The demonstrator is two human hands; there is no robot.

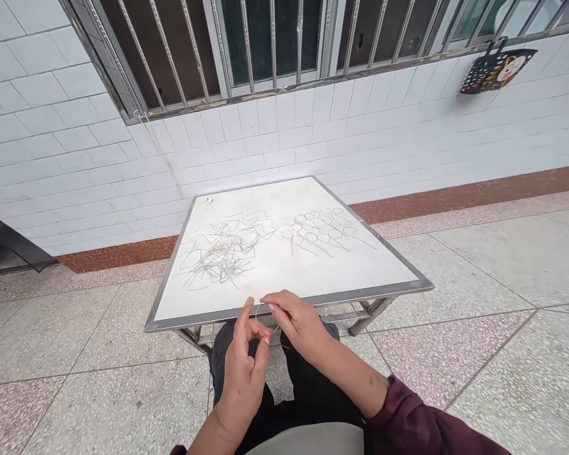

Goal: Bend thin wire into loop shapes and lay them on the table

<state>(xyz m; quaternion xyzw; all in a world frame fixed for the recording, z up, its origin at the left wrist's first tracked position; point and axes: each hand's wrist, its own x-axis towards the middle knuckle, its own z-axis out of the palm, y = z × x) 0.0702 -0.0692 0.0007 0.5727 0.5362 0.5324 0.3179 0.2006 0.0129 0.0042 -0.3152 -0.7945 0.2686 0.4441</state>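
My left hand (247, 357) pinches a thin wire (256, 311) between thumb and fingertips, its index finger stretched up. My right hand (301, 325) holds the same wire with thumb and index finger from the other side. The wire curves in a loop between the two hands, over my lap and just before the table's front edge. Part of it is hidden behind the fingers. On the white table (265, 291), a tangled heap of loose wires (222, 253) lies at the left. Several wires with round looped ends (313, 230) are laid out at the right.
A small red-and-white object (209, 200) sits near the table's far left corner. Behind the table stands a white tiled wall (284, 136) with barred windows (270, 44). A patterned bag (495, 72) hangs from the bars at the right. My knees are under the table's front edge.
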